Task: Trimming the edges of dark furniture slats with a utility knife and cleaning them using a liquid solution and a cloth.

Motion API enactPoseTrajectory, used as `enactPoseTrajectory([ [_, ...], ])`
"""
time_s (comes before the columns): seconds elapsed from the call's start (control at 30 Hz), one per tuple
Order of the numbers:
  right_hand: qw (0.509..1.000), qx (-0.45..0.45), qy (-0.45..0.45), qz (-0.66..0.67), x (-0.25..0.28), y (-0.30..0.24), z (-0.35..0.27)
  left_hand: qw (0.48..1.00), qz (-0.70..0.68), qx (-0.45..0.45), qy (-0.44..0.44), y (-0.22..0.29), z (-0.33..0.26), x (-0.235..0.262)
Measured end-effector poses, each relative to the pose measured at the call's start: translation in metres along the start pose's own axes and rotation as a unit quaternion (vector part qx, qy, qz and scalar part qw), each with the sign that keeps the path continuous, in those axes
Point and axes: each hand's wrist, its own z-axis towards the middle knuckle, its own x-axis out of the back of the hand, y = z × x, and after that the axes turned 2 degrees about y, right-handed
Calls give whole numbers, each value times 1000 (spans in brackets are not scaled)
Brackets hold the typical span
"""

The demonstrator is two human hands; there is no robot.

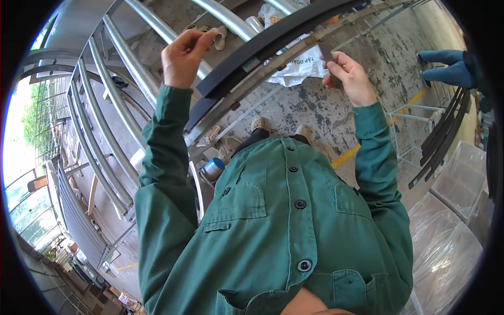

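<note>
My left hand is raised above the silvery metal tubes, thumb and fingertips pinched together. Whether something small sits in the pinch I cannot make out. Thumb and fingers of my right hand close on a thin flat grey piece, held beside the far edge of a metal rail. Between my hands, a long black curved strip lies along this rail, with a second dark strip end below its near end. A small pale greenish patch shows on the black strip.
Curved metal tubes form a rack at left. A white printed sack lies on the worn floor beyond the rail. A blue-topped container stands near my legs. To the right are hanging dark strips, plastic-wrapped stacks and another person's blue-clad legs.
</note>
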Motion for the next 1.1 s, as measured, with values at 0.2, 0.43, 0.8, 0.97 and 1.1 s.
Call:
enactPoseTrajectory([
  [0.2,996,14,57,-72,-66,-2,42,973,54,-174,-139,-40,61,-21],
  [0.43,974,42,195,-112,-90,21,84,934,130,-174,-285,-30,122,-85],
  [0.8,896,132,305,-294,-87,50,97,863,216,-241,-389,-81,148,-203],
  [0.97,881,145,275,-356,-120,41,79,856,52,-270,-438,-114,169,-208],
  [1.1,842,244,239,-417,-140,59,66,853,77,-249,-453,-106,167,-205],
])
